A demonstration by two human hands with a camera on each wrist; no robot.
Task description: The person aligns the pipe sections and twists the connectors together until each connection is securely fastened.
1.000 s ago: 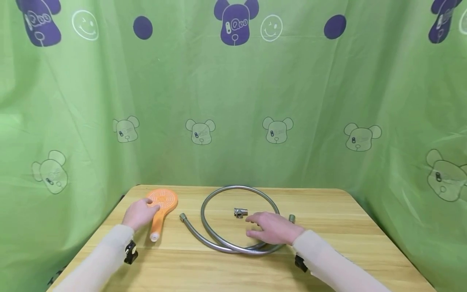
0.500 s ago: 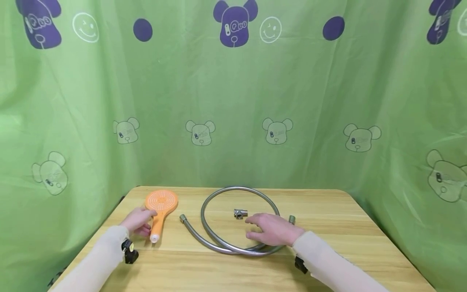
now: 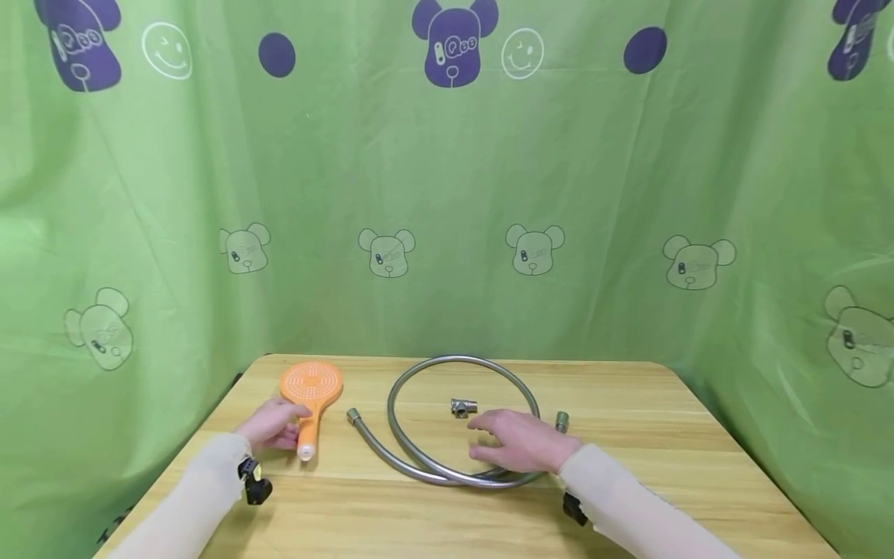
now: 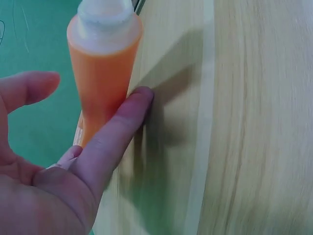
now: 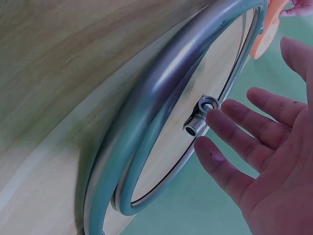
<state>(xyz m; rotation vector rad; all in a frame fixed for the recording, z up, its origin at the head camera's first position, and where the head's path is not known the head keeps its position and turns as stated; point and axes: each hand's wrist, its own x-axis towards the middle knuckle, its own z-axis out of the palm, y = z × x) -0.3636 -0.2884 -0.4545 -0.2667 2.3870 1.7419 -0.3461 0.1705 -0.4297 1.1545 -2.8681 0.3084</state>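
Observation:
An orange shower head (image 3: 312,382) lies on the wooden table at the left, its white-tipped handle toward the person. My left hand (image 3: 274,423) is at this handle (image 4: 100,73). In the left wrist view, one extended finger (image 4: 112,134) touches the handle from the table side, while the thumb (image 4: 32,90) stands apart from it. Over the near right part of a coiled metal shower hose (image 3: 391,388), my right hand (image 3: 524,441) hovers with spread fingers, holding nothing. A small chrome threaded tee fitting (image 3: 462,407) lies inside the hose loop, just beyond those fingertips.
One hose end (image 3: 352,416) points toward the shower head; the other hose end (image 3: 562,421) lies right of the loop, beyond the right hand. A green curtain (image 3: 447,310) with printed bears surrounds the table (image 3: 628,419) at the back and sides.
My left hand has moved from the shower head's face down to its handle. The handle's end has swung slightly right. My right hand stays about where it was.

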